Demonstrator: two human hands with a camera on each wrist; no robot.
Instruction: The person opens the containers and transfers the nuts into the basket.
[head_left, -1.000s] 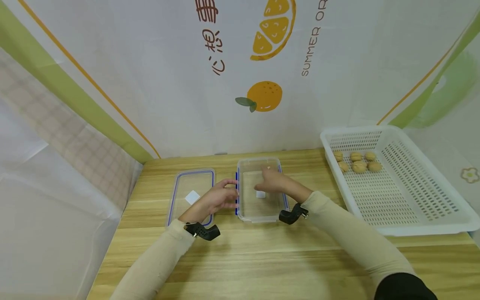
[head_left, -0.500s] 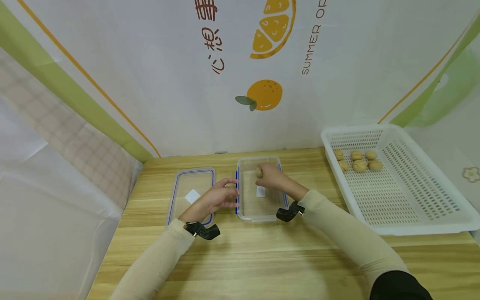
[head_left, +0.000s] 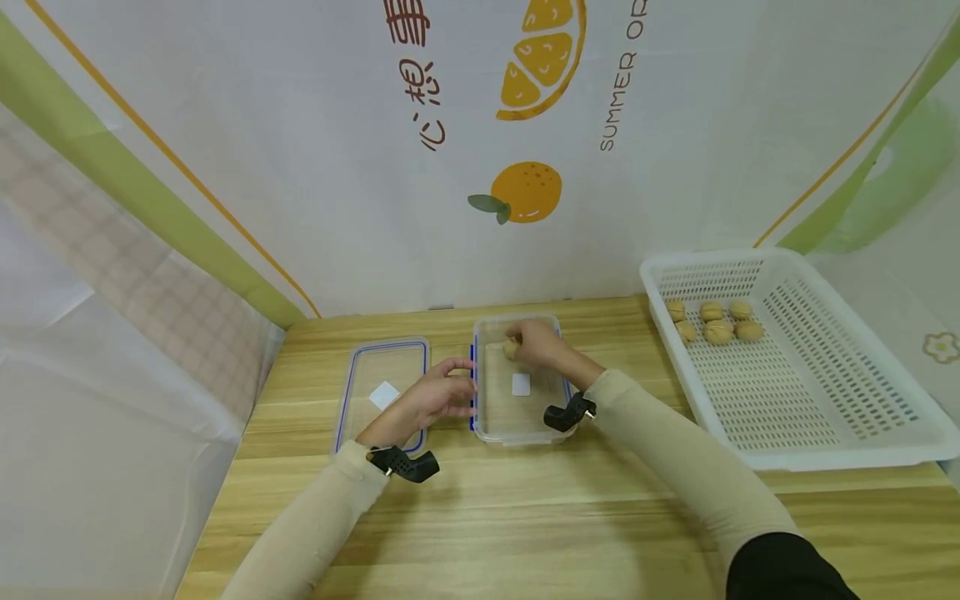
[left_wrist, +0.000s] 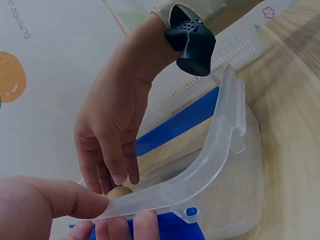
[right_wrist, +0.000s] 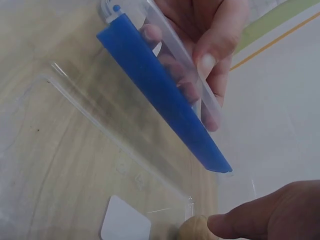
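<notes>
A clear plastic food box point(head_left: 517, 438) with blue side latches stands on the table without its lid. At its left wall my left hand point(head_left: 435, 395) grips the rim, thumb on top and fingers curled outside by the blue latch point(right_wrist: 155, 95). My right hand point(head_left: 540, 343) reaches down into the box near the far side, pinching a walnut point(head_left: 512, 349) between thumb and fingers. In the left wrist view the walnut point(left_wrist: 120, 192) shows just behind the rim, under the right fingertips. A white square label point(head_left: 521, 384) lies at the box bottom.
A clear lid point(head_left: 390, 358) with a blue seal lies left of the box, partly behind my left hand. To the right stands a white perforated basket point(head_left: 862, 460) with several walnuts point(head_left: 718, 332) at its far left. A printed white curtain point(head_left: 337, 208) hangs behind the table.
My right hand has shifted slightly left inside the box, and the walnut, mostly hidden a second ago, now shows in its fingers. The left hand keeps its place on the rim.
</notes>
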